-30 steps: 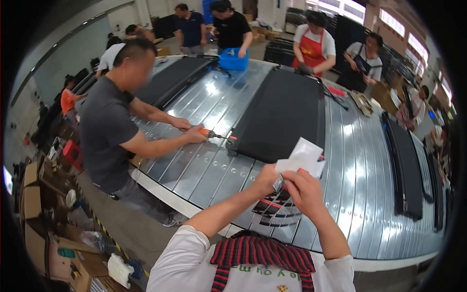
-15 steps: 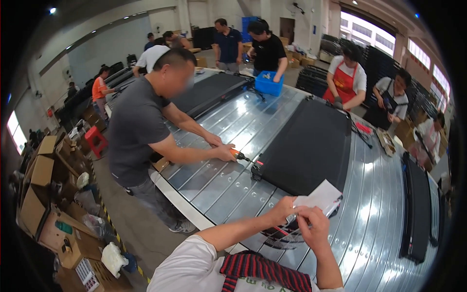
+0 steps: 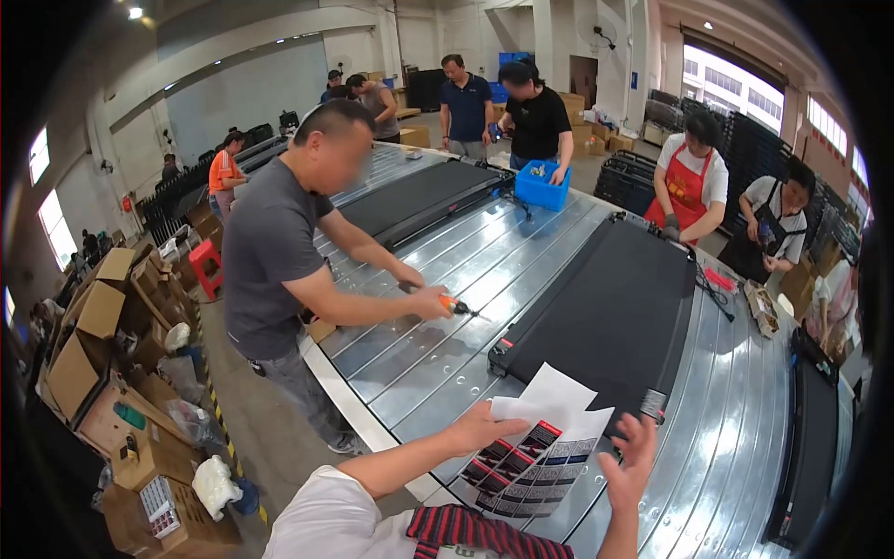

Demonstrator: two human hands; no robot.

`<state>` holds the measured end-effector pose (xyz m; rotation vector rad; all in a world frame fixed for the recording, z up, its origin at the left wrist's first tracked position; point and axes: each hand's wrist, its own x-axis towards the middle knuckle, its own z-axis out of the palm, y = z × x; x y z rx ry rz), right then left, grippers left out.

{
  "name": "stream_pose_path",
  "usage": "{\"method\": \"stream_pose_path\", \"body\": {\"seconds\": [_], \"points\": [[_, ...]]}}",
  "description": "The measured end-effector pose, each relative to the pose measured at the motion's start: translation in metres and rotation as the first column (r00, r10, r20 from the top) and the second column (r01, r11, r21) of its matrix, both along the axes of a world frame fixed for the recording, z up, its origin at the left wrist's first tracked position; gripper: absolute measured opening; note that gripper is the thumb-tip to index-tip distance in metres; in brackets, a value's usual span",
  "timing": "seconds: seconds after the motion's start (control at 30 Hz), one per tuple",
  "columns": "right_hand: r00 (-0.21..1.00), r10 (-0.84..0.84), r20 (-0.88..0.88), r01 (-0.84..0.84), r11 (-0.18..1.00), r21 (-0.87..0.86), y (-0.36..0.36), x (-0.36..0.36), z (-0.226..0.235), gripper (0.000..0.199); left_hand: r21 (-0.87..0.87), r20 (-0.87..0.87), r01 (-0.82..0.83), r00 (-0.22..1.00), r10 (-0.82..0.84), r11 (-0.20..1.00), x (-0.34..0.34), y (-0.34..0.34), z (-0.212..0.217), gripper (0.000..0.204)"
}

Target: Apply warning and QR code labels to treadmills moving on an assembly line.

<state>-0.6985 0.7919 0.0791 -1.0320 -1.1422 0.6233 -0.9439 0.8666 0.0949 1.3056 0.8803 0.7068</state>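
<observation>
My left hand is closed at the thumb on the edge of a sheet of stickers printed in red, black and grey. Another white sheet sticks out behind it. At the fingertips of my right hand is a small grey sticker; the thumb stands apart from the fingers. How the sticker is gripped is hard to make out. Just beyond both hands lies a flat black slab like a walking pad, with a small red mark at its near left corner.
The slab lies on a metal-topped table. At left, a co-worker in grey holds an orange power screwdriver. A blue bin and another black slab are farther off. Cardboard boxes crowd the left floor.
My hands have parted; the right has moved off with the grey sticker. The sheet now shows its printed side. The co-worker's screwdriver has come away from the slab's corner.
</observation>
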Motion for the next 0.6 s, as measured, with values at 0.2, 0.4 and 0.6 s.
{"method": "stream_pose_path", "body": {"seconds": [0.2, 0.4, 0.6], "points": [[0.831, 0.364, -0.420, -0.446, 0.888, -0.113, 0.015, -0.022, -0.031, 0.057, 0.013, 0.013, -0.036, 0.999, 0.036, 0.999, 0.010, -0.006, 0.001, 0.029], [0.909, 0.250, -0.335, -0.295, 0.951, -0.093, 0.025, -0.024, -0.036, 0.030, -0.017, -0.042, -0.153, 0.987, 0.153, 0.988, 0.005, -0.005, -0.007, 0.027], [0.930, 0.243, -0.275, -0.283, 0.953, -0.113, 0.028, -0.036, -0.032, 0.027, -0.109, 0.018, -0.145, 0.989, 0.148, 0.983, -0.009, -0.014, -0.030, 0.033]]}}
